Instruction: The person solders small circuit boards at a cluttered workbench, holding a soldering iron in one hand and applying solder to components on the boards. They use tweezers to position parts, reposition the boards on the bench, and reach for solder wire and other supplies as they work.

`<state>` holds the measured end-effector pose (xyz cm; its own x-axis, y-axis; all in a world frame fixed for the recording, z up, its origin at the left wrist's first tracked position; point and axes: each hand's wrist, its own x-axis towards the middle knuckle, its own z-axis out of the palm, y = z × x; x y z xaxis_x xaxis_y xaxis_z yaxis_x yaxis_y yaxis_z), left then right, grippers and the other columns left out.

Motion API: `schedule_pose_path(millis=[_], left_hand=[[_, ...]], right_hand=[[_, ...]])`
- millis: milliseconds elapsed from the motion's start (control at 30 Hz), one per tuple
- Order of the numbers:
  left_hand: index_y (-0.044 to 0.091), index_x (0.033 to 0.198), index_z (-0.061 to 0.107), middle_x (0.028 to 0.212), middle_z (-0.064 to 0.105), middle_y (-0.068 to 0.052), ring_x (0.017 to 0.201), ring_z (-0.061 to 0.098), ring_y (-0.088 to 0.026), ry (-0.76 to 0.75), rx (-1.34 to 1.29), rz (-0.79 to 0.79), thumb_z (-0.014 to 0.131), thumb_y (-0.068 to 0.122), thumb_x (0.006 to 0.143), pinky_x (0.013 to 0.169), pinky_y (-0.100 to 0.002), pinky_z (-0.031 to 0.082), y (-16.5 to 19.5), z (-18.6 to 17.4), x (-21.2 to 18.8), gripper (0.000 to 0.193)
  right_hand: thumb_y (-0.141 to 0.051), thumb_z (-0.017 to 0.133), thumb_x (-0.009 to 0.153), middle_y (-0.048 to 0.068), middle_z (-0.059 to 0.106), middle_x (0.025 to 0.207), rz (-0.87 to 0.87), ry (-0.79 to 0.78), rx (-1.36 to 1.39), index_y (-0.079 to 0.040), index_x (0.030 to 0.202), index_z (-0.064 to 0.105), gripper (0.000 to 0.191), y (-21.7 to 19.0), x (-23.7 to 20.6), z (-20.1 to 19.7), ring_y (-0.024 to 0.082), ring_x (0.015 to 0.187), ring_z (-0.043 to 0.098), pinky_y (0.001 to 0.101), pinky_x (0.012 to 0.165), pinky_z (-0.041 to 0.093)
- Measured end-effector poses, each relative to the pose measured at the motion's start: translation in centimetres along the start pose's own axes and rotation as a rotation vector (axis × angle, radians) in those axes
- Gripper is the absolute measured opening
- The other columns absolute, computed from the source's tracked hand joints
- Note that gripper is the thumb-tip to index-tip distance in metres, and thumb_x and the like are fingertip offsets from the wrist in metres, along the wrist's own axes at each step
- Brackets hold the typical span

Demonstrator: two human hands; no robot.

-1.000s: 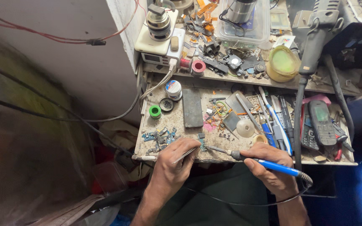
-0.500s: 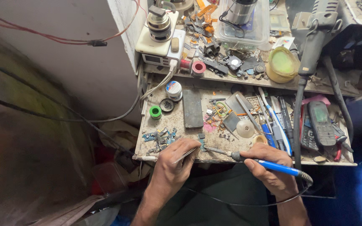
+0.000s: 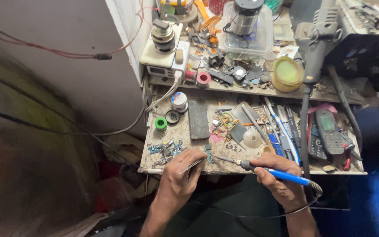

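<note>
Left hand (image 3: pixel 178 177) fingers clamp tweezers (image 3: pixel 192 165), right hand (image 3: pixel 279 175) fingers grip the iron (image 3: pixel 277 173); both tips should steady at the board (image 3: pixel 209 153).

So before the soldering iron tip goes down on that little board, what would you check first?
1. Right hand grips the blue-handled soldering iron firmly: ok.
2. Left hand holds the tweezers, tips aimed at the small circuit board: ok.
3. Iron tip is on the right joint: cannot tell, too small.
4. Iron cord hangs free below the bench: ok.
5. Space round the board: not ok, loose parts lie close by on the workbench.
6. Tip hot and tinned: cannot tell.
</note>
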<state>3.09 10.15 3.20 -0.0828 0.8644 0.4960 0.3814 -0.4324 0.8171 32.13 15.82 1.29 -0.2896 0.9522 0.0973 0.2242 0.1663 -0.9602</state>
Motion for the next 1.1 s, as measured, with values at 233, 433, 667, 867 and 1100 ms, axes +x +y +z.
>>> schedule_pose_path(millis=[233,433,667,867,1100], left_hand=[[0.001,0.107,0.066,0.1,0.071,-0.013,0.086,0.071,-0.027,0.038,-0.037,-0.03,0.072,0.004,0.093,0.075,-0.034,0.057,0.8,0.3,-0.2,0.016],[0.002,0.114,0.065,0.106,0.072,-0.01,0.073,0.067,-0.015,0.051,-0.133,-0.112,0.068,0.009,0.097,0.064,-0.029,0.057,0.6,1.0,-1.5,0.019],[0.004,0.124,0.063,0.087,0.074,-0.008,0.069,0.065,-0.013,0.089,-0.25,-0.256,0.064,0.012,0.099,0.063,-0.029,0.056,2.4,1.6,-2.6,0.026],[0.003,0.125,0.065,0.094,0.074,-0.014,0.079,0.073,-0.028,-0.039,0.173,0.027,0.067,0.014,0.096,0.069,-0.039,0.058,6.3,1.6,-2.8,0.031],[0.006,0.119,0.065,0.094,0.073,-0.012,0.081,0.071,-0.031,-0.205,0.256,0.11,0.067,0.013,0.095,0.068,-0.042,0.056,9.4,4.6,-3.1,0.024]], right_hand=[[-0.011,0.067,0.09,0.012,0.07,0.099,-0.104,0.111,0.154,0.005,0.113,0.073,0.029,-1.1,-0.8,0.7,0.014,0.073,0.064,0.0252,0.064,0.052],[-0.011,0.063,0.099,0.013,0.066,0.111,-0.196,0.209,0.227,0.003,0.131,0.062,0.035,-2.0,-1.4,1.7,0.015,0.078,0.064,0.0274,0.068,0.055],[-0.005,0.059,0.101,0.016,0.069,0.11,-0.21,0.261,0.262,-0.001,0.135,0.061,0.034,-2.5,-2.5,1.3,0.017,0.078,0.067,0.0301,0.07,0.058],[-0.004,0.056,0.105,0.019,0.07,0.124,-0.402,0.315,0.238,-0.004,0.136,0.058,0.031,-2.9,-5.0,1.0,0.021,0.106,0.072,0.0314,0.078,0.061],[-0.002,0.065,0.098,0.018,0.07,0.126,-0.43,0.444,-0.146,-0.005,0.129,0.057,0.032,-3.9,-7.9,-0.2,0.018,0.103,0.069,0.03,0.085,0.059]])
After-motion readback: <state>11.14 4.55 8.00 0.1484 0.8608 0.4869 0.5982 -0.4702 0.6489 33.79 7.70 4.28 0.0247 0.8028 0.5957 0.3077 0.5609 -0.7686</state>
